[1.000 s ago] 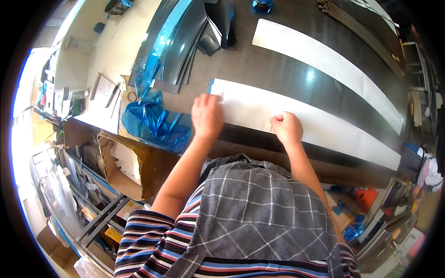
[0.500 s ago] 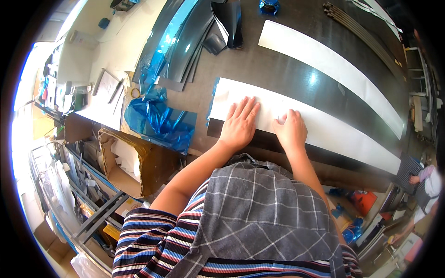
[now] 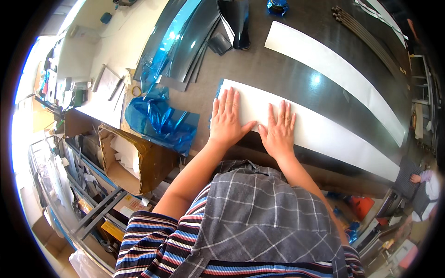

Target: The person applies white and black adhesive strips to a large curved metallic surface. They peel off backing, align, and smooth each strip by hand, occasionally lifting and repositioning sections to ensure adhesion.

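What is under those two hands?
Both the left hand and right hand lie flat, fingers spread, on a long white strip on the dark worktable. The strip's surface beneath the palms is covered.

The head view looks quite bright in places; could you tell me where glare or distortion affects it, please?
In the head view, the left rim is blown out to white by daylight; a small glare spot sits on the dark worktable; fisheye bending curves the near white strip and the far white strip; both the left hand and right hand, flat on the near strip, are sharp.
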A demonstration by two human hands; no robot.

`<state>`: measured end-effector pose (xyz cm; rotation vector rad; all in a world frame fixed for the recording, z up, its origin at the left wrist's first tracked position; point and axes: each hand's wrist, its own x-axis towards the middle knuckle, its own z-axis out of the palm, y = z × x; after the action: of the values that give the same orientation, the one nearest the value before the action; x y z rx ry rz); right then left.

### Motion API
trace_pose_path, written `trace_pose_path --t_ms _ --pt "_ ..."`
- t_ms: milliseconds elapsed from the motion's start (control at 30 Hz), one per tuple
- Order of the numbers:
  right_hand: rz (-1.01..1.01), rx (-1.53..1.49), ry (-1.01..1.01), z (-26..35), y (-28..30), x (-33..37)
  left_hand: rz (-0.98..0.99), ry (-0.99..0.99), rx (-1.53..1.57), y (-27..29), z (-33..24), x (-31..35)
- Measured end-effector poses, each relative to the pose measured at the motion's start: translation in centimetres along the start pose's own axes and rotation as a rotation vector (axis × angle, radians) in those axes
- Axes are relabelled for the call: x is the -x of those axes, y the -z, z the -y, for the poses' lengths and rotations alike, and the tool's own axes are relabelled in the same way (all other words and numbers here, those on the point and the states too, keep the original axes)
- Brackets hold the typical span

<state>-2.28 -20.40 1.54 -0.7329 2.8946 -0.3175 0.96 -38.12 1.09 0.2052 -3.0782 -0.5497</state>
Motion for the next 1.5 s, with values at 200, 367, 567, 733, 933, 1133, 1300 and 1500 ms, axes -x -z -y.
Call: trace_pose_path --t_ms 200,367,567,733,933,1133,1300,1500 --pt "-0.001 -0.09 -0.006 -0.4 -0.5 0.1 0.063 0.063 -0.051 0.4 -1.0 -0.5" --pt "-0.03 -0.178 -0.044 -1.9 0.9 2.1 0.069 0.068 -0.094 0.2 -0.8 -0.8" --pt "0.011 -0.153 0.081 -0.8 0.5 1.5 0.072 0.052 -0.106 -0.3 -0.7 -0.8" --pt "-0.026 -0.124 0.026 -0.8 -0.3 1.4 0.084 -0.052 -0.058 0.0 -1.0 -0.7" --pt "0.054 -0.122 -0.008 -0.5 1.0 1.3 0.21 -0.363 0.056 0.0 -2.3 -0.7" --pt "0.069 -0.209 0.156 -0.1 0.4 1.6 0.247 -0.32 -0.023 0.8 -1.9 -1.0" --pt "0.079 -0.118 0.034 1.6 0.9 1.4 0.159 -0.181 0.022 0.8 0.2 -0.1" --pt "0.135 -0.17 0.237 1.0 -0.5 0.3 0.192 -0.201 -0.018 0.5 0.7 -0.1"
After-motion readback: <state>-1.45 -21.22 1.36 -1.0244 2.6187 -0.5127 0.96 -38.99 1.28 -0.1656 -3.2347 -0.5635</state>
